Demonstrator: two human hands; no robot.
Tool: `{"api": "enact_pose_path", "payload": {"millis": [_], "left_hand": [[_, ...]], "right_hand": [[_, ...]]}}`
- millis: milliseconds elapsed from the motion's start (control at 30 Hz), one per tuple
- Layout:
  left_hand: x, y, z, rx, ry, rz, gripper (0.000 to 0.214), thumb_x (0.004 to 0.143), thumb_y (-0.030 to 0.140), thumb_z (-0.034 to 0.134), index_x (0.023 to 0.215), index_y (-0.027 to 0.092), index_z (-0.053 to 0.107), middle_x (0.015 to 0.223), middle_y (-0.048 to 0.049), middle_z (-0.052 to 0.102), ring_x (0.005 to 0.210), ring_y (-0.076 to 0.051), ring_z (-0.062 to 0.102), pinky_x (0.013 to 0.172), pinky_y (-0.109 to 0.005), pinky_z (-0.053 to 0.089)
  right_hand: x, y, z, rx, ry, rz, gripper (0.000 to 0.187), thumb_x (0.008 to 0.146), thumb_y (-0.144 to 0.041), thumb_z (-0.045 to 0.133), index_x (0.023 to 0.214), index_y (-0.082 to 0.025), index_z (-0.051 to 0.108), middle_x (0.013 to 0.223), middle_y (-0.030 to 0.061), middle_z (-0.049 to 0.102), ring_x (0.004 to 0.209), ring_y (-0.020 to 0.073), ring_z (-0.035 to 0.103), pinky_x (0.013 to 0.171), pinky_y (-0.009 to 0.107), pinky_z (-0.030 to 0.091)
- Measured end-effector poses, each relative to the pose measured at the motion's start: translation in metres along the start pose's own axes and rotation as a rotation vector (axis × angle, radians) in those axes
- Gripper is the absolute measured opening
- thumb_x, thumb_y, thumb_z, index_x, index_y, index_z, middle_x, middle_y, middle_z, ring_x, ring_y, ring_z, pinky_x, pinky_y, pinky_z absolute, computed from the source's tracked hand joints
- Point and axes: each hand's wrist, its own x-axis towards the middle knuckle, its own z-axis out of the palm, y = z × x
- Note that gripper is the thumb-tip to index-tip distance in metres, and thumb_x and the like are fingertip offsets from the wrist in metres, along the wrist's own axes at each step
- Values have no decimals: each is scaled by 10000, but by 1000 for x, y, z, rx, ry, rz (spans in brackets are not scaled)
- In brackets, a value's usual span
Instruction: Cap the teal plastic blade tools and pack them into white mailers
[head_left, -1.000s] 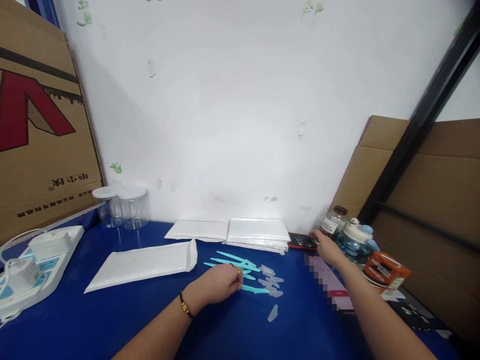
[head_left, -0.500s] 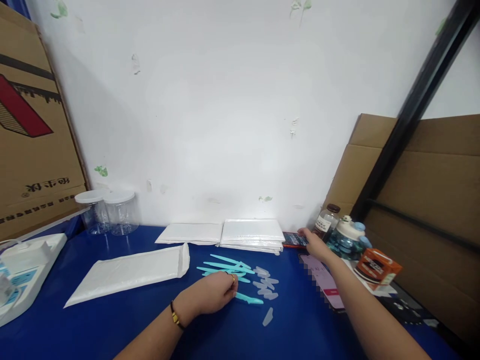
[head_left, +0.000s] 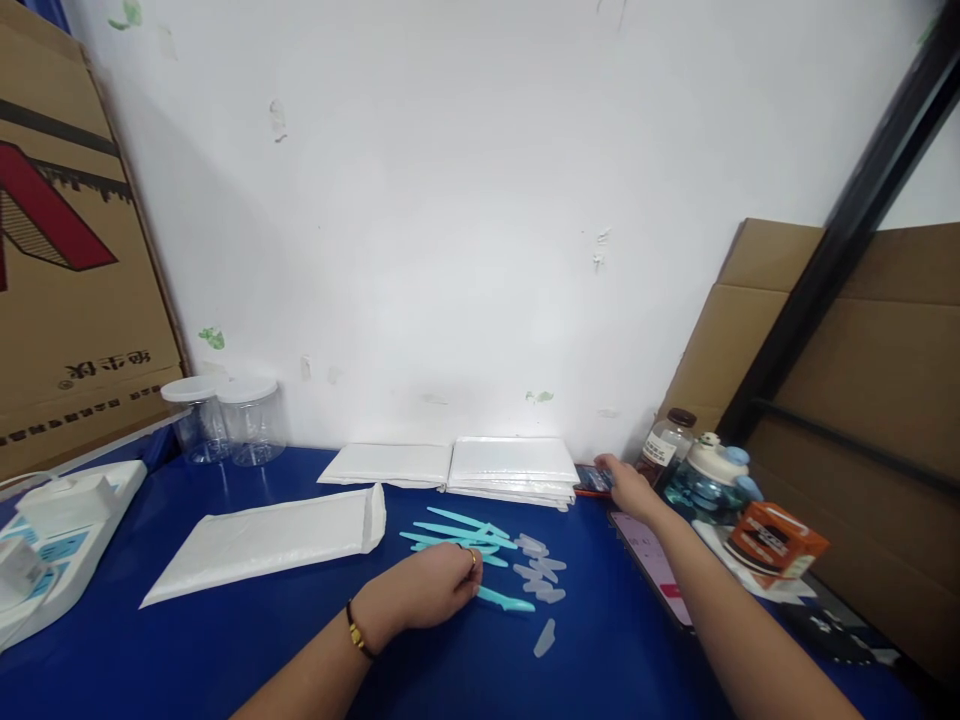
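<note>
My left hand (head_left: 431, 588) rests curled on the blue table (head_left: 187, 650), its fingertips against several teal plastic sticks (head_left: 457, 535). Small clear plastic caps (head_left: 541, 570) lie just right of the sticks. My right hand (head_left: 626, 485) reaches far right to a phone with an orange edge (head_left: 591, 481) near the wall, fingers laid on it. A second phone (head_left: 652, 560) lies flat under my right forearm.
A white padded envelope (head_left: 270, 540) lies left of centre; stacks of envelopes (head_left: 510, 465) sit by the wall. Two clear jars (head_left: 225, 420), a power strip (head_left: 52, 540), a brown bottle (head_left: 664, 445), a blue water bottle (head_left: 709, 480), an orange box (head_left: 776, 540) and cardboard boxes (head_left: 67, 250) surround the table.
My right hand has slid slightly left along the phone by the wall. My left hand stays on the teal sticks. The camera view shifted a little.
</note>
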Motion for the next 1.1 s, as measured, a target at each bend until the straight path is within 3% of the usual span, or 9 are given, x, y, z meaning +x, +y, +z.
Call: {"api": "enact_pose_path", "payload": {"millis": [200,267,367,467,600,700,767,900,1100], "left_hand": [[1,1,-2,-27,-14,12,151,846,264,421,852,210,563,836,-15,620,735,-148,529,626,-233,367],[1,1,-3,-45,-24,9,150,840,283,441,872,211,569,863,-15,626,755,-149,535,635,-232,373],[1,-3,-6,-76,-32,-16,174,840,313,446,905,211,571,890,-17,627,761,-150,540,631,-232,380],[2,-10,-6,-98,-12,-38,196,837,333,445,913,207,574,901,-22,620,771,-153,543,640,-232,388],[1,-17,-6,-109,22,-41,185,836,324,446,889,206,577,901,-18,615,804,-156,540,661,-232,389],[0,-16,-8,-131,34,-41,181,811,351,503,893,206,575,907,-14,603,808,-156,533,659,-228,385],[-1,-14,-10,-152,35,-24,218,788,384,548,910,205,572,901,-10,588,791,-151,523,646,-222,378],[-3,-11,-14,-172,66,21,251,859,408,447,879,193,576,787,3,555,687,-123,474,583,-214,335],[-2,-12,-16,-185,92,23,293,872,425,420,829,179,573,715,12,519,633,-110,430,559,-208,319]], "right_hand": [[-37,-44,-48,274,127,-185,440,700,-33,410,1088,-206,524,1083,62,607,1013,189,540,862,283,391],[-64,-72,-63,358,-7,-318,274,764,-123,441,982,-213,579,937,29,637,854,175,572,773,275,431],[-107,-115,-69,449,-362,-541,134,753,-201,562,860,-212,641,796,9,640,721,159,571,646,241,438],[-143,-143,-51,361,-443,-623,203,656,-135,656,840,-220,642,789,1,620,676,144,552,591,216,400],[-166,-151,-27,274,-410,-577,221,667,-39,604,807,-209,617,909,17,587,757,145,555,655,219,389],[-167,-148,-25,359,-427,-542,130,731,-81,584,760,-207,598,832,3,576,714,135,540,631,218,383],[-162,-146,-29,501,-410,-477,84,788,-163,570,843,-223,594,747,-11,553,651,127,516,584,218,375],[-149,-148,-32,933,-330,-308,291,825,-346,577,1092,-249,518,736,-27,497,593,117,507,553,232,398],[-143,-151,-18,1307,-220,-177,284,745,-414,675,887,-198,555,739,-2,565,687,153,565,594,254,422]]}}
